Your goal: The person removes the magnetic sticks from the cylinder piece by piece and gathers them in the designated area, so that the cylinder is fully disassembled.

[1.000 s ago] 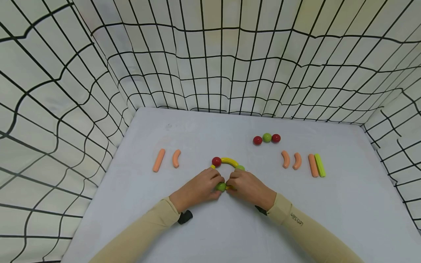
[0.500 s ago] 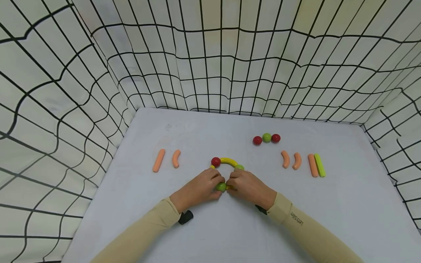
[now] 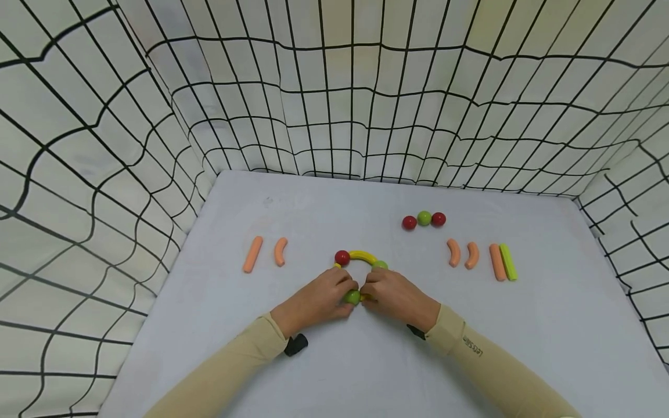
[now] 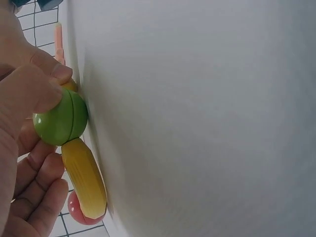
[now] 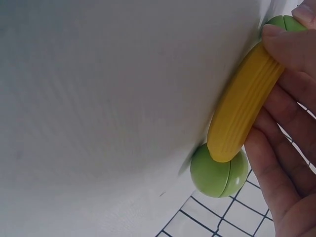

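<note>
Four-sided in outline, a small ring of toy pieces lies between my hands. My left hand (image 3: 320, 295) pinches a glossy green ball (image 4: 57, 121) with a groove round it, thumb on its near side. With thumb and fingers my right hand (image 3: 398, 297) holds one end of a ridged yellow toy banana (image 5: 242, 108), close against that ball. The banana's other end meets a second green ball (image 5: 212, 173). Another toy banana (image 4: 85, 177) runs from the held ball to a red ball (image 3: 342, 258). A third banana (image 3: 363, 255) arches along the far side. In the head view my hands cover much of the ring.
Left of the ring lie a straight orange stick (image 3: 253, 254) and a curved orange piece (image 3: 280, 252). Two red balls flank a green ball (image 3: 424, 218) behind it. On the right are curved orange pieces (image 3: 454, 253), an orange stick (image 3: 497, 262) and a yellow-green stick (image 3: 509, 262). Black netting (image 3: 334, 107) surrounds the white table.
The far red ball, far banana and second green ball shift very slightly left, while the green ball in my left hand edges right. Both hands keep their holds.
</note>
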Action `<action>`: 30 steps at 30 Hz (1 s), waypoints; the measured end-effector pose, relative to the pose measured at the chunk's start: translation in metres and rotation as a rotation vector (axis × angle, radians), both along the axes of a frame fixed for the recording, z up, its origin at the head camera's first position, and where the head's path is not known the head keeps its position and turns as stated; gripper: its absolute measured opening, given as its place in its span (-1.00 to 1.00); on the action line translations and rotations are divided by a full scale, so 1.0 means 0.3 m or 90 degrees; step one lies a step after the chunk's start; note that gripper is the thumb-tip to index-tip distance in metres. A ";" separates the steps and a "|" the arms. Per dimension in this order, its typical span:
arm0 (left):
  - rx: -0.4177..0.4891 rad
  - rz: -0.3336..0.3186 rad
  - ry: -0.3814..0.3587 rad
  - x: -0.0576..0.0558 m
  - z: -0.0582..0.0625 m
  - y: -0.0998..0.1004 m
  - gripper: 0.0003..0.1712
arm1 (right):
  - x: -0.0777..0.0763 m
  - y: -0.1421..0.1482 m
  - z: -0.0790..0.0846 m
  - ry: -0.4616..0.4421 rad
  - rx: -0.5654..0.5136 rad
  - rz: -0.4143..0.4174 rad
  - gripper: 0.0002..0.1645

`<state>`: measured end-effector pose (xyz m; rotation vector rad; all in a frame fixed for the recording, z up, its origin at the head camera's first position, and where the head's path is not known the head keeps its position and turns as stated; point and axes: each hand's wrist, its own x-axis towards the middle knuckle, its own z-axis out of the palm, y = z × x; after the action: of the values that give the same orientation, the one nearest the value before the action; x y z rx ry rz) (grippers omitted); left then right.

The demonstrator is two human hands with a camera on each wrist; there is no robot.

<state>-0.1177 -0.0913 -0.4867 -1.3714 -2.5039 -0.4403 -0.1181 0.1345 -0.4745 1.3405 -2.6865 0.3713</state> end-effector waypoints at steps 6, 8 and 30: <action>0.002 0.000 -0.001 -0.002 0.003 0.002 -0.71 | -0.006 0.000 -0.001 -0.003 0.007 0.000 -0.90; 0.002 0.000 -0.001 -0.002 0.005 0.002 -0.71 | -0.007 -0.001 -0.001 -0.001 0.007 0.000 -0.90; 0.009 0.008 -0.012 -0.004 -0.005 0.017 -0.68 | -0.011 0.013 -0.002 0.007 -0.004 0.003 -0.87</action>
<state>-0.1189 -0.0861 -0.4882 -1.3514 -2.5178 -0.4700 -0.1214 0.1384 -0.4752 1.3421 -2.6712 0.3719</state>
